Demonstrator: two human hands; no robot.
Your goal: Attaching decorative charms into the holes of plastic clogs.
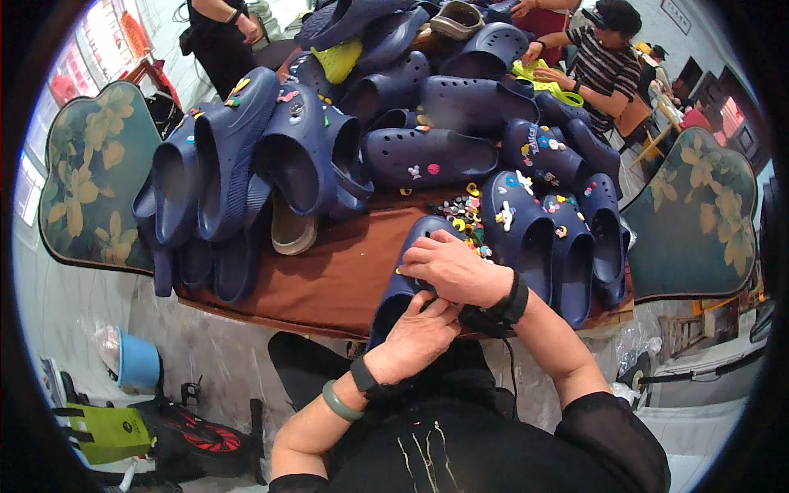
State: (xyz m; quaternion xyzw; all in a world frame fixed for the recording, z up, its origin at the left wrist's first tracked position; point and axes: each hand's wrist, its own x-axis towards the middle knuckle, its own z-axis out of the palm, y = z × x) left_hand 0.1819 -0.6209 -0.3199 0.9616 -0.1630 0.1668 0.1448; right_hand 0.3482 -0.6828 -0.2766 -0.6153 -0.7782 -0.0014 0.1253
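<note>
A navy clog [386, 311] lies at the table's front edge, its toe pointing away from me. My left hand [415, 335] is closed on the clog near its opening, with the fingertips partly hidden. Across the top of the toe, my right hand [456, 267] has its fingers curled and pressed together against the upper. A small yellow bit shows by its fingertips; whatever else they pinch is hidden. Just beyond the clog is a pile of small colourful shoe charms [460, 212]. Navy clogs with charms [516, 226] stand to the right of my right hand.
A brown cloth [329, 283] covers the table. More navy clogs [300, 148] are heaped at the left and back. Patterned chair backs [99, 177] flank the table. Across it, a person in a striped top [604, 70] handles lime-green clogs [546, 82]. A blue bucket [138, 359] stands lower left.
</note>
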